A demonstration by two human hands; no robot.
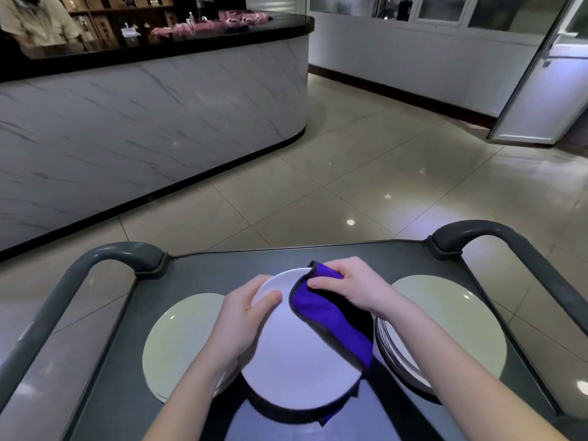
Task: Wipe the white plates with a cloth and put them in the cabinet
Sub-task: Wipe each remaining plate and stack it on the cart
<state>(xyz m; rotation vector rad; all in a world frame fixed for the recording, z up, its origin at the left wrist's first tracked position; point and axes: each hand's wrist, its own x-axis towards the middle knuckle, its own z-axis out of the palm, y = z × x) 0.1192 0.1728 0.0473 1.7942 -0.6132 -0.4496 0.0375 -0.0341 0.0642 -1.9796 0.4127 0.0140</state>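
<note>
White plate (pixel 296 354) is hovering over the middle of the cart (pixel 197 268), facing up toward the camera; being round, it is showing no long axis. Left hand (pixel 245 316) is gripping its left rim, thumb lying on the face and fingers wrapping the edge. Right hand (pixel 353 288) is clamping a purple cloth (pixel 331 319) against the far right rim, the cloth trailing diagonally toward the near right edge. The plate is looking plain, smooth and glossy.

Pale plates are lying on the cart's dark grey top, a left stack (pixel 178 342) and a right stack (pixel 445 319). Curved grey handles (pixel 95 275) are rising at the cart's far corners. Beyond the cart, a glossy beige floor (pixel 350 170) is reflecting lights, a marble-patterned counter (pixel 143 122) is curving at far left, and an open door (pixel 541 74) is standing at far right.
</note>
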